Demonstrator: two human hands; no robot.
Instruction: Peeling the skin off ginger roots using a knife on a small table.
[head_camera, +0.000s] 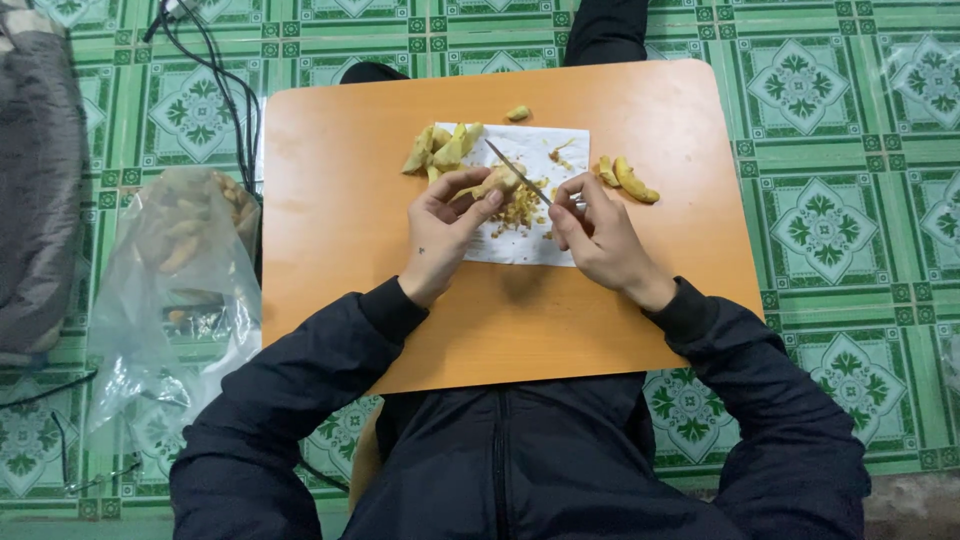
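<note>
Near edge: dark jacket sleeves, both forearms over a small orange table (340, 300) set on green patterned floor tiles (850, 150). Left hand (440, 235) fingers curled tight around a pale yellow root piece (497, 181), thumb pressing it from the side; looks like ginger or similar, hard to be sure at this size. Right hand (598, 235) closed on the handle of a thin knife (520, 172), blade angled up-left with its tip past the root piece and its edge touching it. Both hands sit over a white paper sheet (520, 245) lying flat mid-table. On the sheet under the hands: a heap of small peel scraps (520, 208). Farther, at the sheet's top-left corner: pile of peeled yellow chunks (440, 150). Two curved pieces (628, 178) on bare table just right of the sheet. One small piece (517, 113) beyond the sheet. Left of table, on the floor: clear plastic bag (175, 280) holding more unpeeled roots. Black cables (225, 90) far left.
</note>
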